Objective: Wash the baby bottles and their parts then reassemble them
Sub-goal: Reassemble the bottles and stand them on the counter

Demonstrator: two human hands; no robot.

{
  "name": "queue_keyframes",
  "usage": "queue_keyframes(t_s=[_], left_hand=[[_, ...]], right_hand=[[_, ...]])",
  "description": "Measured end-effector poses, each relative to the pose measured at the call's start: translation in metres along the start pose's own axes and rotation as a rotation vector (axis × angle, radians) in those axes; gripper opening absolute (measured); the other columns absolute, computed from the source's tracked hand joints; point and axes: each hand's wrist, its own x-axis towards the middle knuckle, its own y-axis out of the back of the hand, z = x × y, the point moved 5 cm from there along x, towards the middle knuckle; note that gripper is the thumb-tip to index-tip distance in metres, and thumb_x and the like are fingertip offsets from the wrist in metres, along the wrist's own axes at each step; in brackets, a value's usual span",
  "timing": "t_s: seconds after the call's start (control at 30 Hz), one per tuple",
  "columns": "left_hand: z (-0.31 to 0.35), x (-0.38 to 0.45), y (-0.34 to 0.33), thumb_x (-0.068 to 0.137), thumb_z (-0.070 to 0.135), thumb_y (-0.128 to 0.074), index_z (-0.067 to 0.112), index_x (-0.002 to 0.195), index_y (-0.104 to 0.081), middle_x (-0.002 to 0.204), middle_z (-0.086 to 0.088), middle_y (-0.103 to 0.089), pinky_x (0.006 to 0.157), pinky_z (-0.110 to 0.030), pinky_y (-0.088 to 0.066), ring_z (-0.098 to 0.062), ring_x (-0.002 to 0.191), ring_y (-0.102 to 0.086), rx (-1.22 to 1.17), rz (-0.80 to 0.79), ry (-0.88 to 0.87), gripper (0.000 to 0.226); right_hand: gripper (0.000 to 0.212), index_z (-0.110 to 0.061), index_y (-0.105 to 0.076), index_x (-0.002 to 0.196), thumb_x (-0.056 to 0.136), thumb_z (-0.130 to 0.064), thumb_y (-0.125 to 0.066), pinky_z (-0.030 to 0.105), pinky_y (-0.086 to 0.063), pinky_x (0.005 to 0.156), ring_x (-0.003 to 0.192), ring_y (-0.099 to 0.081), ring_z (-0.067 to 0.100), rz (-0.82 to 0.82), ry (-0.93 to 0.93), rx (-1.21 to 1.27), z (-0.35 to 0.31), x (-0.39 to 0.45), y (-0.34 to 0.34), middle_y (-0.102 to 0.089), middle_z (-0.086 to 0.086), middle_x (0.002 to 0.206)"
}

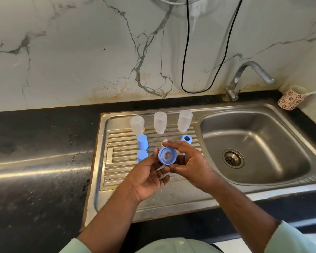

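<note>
Above the sink's ribbed drainboard (117,161), both hands hold a blue collar ring (167,155) with a teat seated in it: left hand (149,177) pinching its edge, right hand (187,162) cupped around it. Washing looks finished. Three upturned bottles (160,122), two blue caps (142,142) and another ring (186,139) on the drainboard await reassembly.

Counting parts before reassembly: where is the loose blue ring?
Head view: the blue ring lies on the drainboard, below the rightmost clear bottle, beside the sink basin.

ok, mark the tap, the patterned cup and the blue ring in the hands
tap (244,73): head view, curved spout
patterned cup (291,100): head view, outer wall
blue ring (167,155): head view, its centre
</note>
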Motion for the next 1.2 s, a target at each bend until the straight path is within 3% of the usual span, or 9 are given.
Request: queue_keyframes(t_s=[0.1,0.23,0.37,0.5,0.7,0.9,1.03,1.1,1.2], left_hand=[[0.002,0.0,-0.004,0.093,0.03,-0.063,0.013,0.087,-0.072,0.089,-0.01,-0.072,0.071,-0.034,-0.049,-0.019,0.074,-0.063,0.004,-0.005,-0.016,0.021],[0.003,0.001,-0.012,0.094,0.022,-0.062,0.01,0.082,-0.069,0.074,-0.008,-0.068,0.057,-0.026,-0.051,-0.013,0.057,-0.061,-0.04,0.035,-0.043,0.018],[0.001,0.002,-0.017,0.093,0.014,-0.061,0.015,0.077,-0.065,0.064,-0.003,-0.064,0.059,-0.026,-0.04,-0.01,0.052,-0.057,0.039,0.071,-0.041,0.016],[0.0,0.004,-0.023,0.093,0.014,-0.062,0.014,0.076,-0.065,0.071,-0.009,-0.061,0.051,-0.024,-0.039,-0.011,0.055,-0.052,0.112,0.093,-0.042,0.018],[-0.005,0.008,-0.03,0.096,0.009,-0.054,0.012,0.054,-0.066,0.055,-0.006,-0.056,0.038,-0.017,-0.034,-0.011,0.046,-0.051,0.075,0.141,0.036,0.044],[-0.011,0.013,-0.033,0.093,0.004,-0.06,0.009,0.071,-0.062,0.056,-0.007,-0.061,0.051,-0.023,-0.042,-0.018,0.049,-0.059,0.005,0.306,-0.041,0.023],[-0.023,0.015,-0.038,0.096,0.0,-0.051,0.01,0.072,-0.054,0.046,-0.003,-0.054,0.035,-0.013,-0.035,-0.007,0.036,-0.049,-0.13,0.272,0.035,0.025],[-0.022,0.017,-0.038,0.098,0.002,-0.048,0.008,0.077,-0.057,0.053,-0.005,-0.057,0.036,-0.015,-0.037,-0.006,0.042,-0.05,-0.137,0.195,0.057,0.023],[-0.024,0.017,-0.042,0.097,0.025,-0.054,0.008,0.086,-0.071,0.08,-0.008,-0.071,0.061,-0.026,-0.047,-0.015,0.077,-0.061,-0.088,0.041,0.048,0.026]], right_hand=[[0.054,-0.014,-0.063,0.125,0.077,0.005,-0.076,0.032,-0.057,0.09,0.107,-0.067,0.017,0.02,0.017,-0.018,0.0,0.003,0.006,-0.061,0.003,0.125],[0.053,-0.015,-0.064,0.122,0.075,0.007,-0.076,0.037,-0.056,0.092,0.108,-0.066,0.017,-0.02,0.04,-0.044,-0.004,0.004,0.009,-0.065,0.0,0.121],[0.031,-0.016,-0.07,0.11,0.081,-0.005,-0.075,0.047,-0.058,0.085,0.097,-0.066,0.037,-0.074,-0.02,0.065,-0.006,0.007,0.014,-0.071,0.005,0.106],[0.015,-0.014,-0.073,0.101,0.092,-0.007,-0.063,0.027,-0.052,0.063,0.08,-0.065,0.019,-0.072,-0.026,0.084,-0.011,0.012,0.025,-0.073,0.005,0.096],[0.016,-0.009,-0.072,0.105,0.093,-0.006,-0.061,0.016,-0.047,0.058,0.073,-0.063,0.005,-0.219,-0.052,0.045,-0.014,0.014,0.017,-0.072,-0.001,0.091],[0.013,-0.013,-0.071,0.095,0.09,-0.003,-0.064,0.028,-0.056,0.064,0.077,-0.066,0.015,-0.134,-0.058,-0.01,-0.011,0.013,0.023,-0.072,-0.006,0.092],[0.007,-0.007,-0.069,0.089,0.087,-0.002,-0.065,0.022,-0.053,0.055,0.066,-0.064,0.009,-0.086,-0.028,-0.107,-0.012,0.019,0.023,-0.071,0.001,0.085],[0.008,-0.007,-0.069,0.085,0.084,0.0,-0.066,0.021,-0.052,0.053,0.064,-0.063,0.004,-0.102,-0.003,-0.167,-0.014,0.024,0.027,-0.071,0.0,0.084],[0.01,-0.01,-0.068,0.084,0.084,-0.001,-0.067,0.025,-0.057,0.057,0.071,-0.066,0.008,-0.076,0.015,-0.179,-0.02,0.032,0.037,-0.07,-0.005,0.082]])
